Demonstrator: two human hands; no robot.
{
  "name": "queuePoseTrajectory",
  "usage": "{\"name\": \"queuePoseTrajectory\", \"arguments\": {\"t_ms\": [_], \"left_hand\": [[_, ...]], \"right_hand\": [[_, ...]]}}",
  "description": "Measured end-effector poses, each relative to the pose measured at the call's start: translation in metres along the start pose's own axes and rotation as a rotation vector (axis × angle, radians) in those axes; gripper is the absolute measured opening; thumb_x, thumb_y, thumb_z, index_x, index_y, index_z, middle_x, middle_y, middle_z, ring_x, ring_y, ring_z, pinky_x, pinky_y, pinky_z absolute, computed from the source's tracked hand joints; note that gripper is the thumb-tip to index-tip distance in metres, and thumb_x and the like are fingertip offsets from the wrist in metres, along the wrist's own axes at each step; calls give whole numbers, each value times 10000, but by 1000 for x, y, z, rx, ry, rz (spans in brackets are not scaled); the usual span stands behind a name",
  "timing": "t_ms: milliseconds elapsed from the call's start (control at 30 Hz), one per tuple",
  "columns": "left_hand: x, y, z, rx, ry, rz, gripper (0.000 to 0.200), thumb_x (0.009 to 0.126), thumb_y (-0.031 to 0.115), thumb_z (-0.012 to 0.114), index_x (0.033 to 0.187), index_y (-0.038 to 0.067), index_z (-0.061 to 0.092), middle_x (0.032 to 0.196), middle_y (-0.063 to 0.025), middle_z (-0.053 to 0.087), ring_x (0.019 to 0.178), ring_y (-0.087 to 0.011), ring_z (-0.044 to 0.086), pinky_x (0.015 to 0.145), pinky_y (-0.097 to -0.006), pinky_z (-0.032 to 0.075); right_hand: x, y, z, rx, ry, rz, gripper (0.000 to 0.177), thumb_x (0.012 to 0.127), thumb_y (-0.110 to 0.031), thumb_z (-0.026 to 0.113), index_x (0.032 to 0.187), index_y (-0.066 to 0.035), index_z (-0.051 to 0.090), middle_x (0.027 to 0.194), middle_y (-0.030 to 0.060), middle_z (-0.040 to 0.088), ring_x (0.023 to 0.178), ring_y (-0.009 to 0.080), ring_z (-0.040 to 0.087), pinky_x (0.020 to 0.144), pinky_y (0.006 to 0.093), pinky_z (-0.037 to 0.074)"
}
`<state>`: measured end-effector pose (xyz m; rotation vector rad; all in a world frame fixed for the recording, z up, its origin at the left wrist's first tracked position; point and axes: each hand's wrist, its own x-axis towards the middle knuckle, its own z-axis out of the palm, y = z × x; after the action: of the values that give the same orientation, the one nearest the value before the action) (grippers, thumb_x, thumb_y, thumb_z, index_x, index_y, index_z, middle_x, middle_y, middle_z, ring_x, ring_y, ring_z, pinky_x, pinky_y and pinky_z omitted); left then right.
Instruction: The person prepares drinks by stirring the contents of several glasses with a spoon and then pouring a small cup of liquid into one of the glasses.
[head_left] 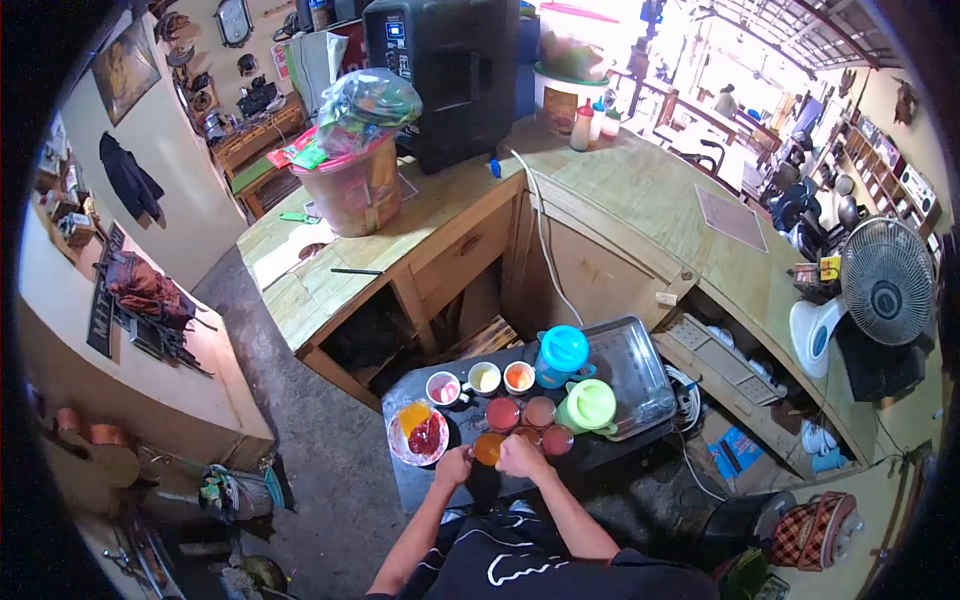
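Observation:
My left hand [453, 467] is closed at the left side of a glass of orange drink [488, 449], near the front edge of the dark table [412, 493]. On the glass's other side, my right hand [522, 456] is also closed; what its fingers hold is too small to make out. Several glasses of reddish drink [503, 413] stand just beyond my hands. Behind them are three white cups [484, 378] with coloured contents. A bowl [418, 435] with orange and red contents lies left. Blue [563, 356] and green [590, 405] lidded pitchers stand at the right.
A metal tray [640, 385] lies on the table's right part. Beyond is a wooden counter [640, 190] with a pink bucket [352, 185], a black speaker [440, 80] and squeeze bottles [582, 128]. A white fan [885, 280] stands far right; a cable hangs from the counter.

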<state>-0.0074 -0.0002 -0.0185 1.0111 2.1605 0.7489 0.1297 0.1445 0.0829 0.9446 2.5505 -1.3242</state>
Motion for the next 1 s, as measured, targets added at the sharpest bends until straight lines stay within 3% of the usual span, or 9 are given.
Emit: {"name": "queuePoseTrajectory", "arguments": {"t_ms": [67,167,300,400,533,667,833,933,1000], "left_hand": [[-1,10,-6,30,-24,-21,273,901,269,460,957,76,644,831,-238,629,830,-423,603,708,-496,469],[-2,8,-7,27,-7,6,263,890,248,457,927,56,632,823,-243,624,824,-425,600,705,-500,465],[-1,5,-6,-6,-20,36,260,885,240,446,901,50,623,828,-241,625,829,-422,603,715,-501,466],[3,7,-14,40,-30,76,273,888,262,443,899,60,627,836,-232,632,840,-426,606,717,-508,466],[7,7,-19,76,-72,70,282,905,289,438,942,78,621,858,-229,635,850,-426,605,723,-515,467],[6,3,-15,93,-83,92,285,915,297,431,958,83,614,862,-229,635,844,-427,604,721,-517,467],[3,8,-19,82,-80,76,283,919,306,429,946,94,615,851,-224,634,838,-429,604,708,-518,462],[3,9,-23,68,-94,62,279,925,304,423,943,107,620,845,-222,635,837,-423,606,700,-516,461],[2,8,-22,54,-100,52,277,926,302,423,941,108,621,845,-220,636,836,-420,607,697,-517,460]], "right_hand": [[4,7,7,385,-224,56,171,643,-163,704,603,-35,597,638,155,621,652,333,634,605,425,501],[2,1,17,139,409,-58,174,637,-164,711,598,-38,596,626,146,618,638,322,635,596,407,504],[-5,-3,20,-83,419,33,166,642,-137,713,606,-31,591,598,125,615,579,235,634,557,341,495],[6,13,28,272,-164,62,163,664,-113,700,621,-11,580,580,110,612,514,188,620,509,315,479],[4,-4,31,517,273,155,189,695,-104,692,595,-1,569,531,82,596,477,158,606,474,296,465],[-2,1,31,-40,457,105,190,630,-176,705,581,-28,597,559,130,615,509,236,623,525,354,488],[-4,1,32,419,-62,74,209,716,-86,689,578,-15,549,522,69,588,486,149,609,462,306,457],[4,-1,33,509,136,171,211,730,-74,685,580,-17,548,523,69,588,486,145,608,460,302,455],[2,-5,26,213,360,137,218,719,-86,691,569,-22,547,529,73,596,474,147,599,462,296,453]]}}
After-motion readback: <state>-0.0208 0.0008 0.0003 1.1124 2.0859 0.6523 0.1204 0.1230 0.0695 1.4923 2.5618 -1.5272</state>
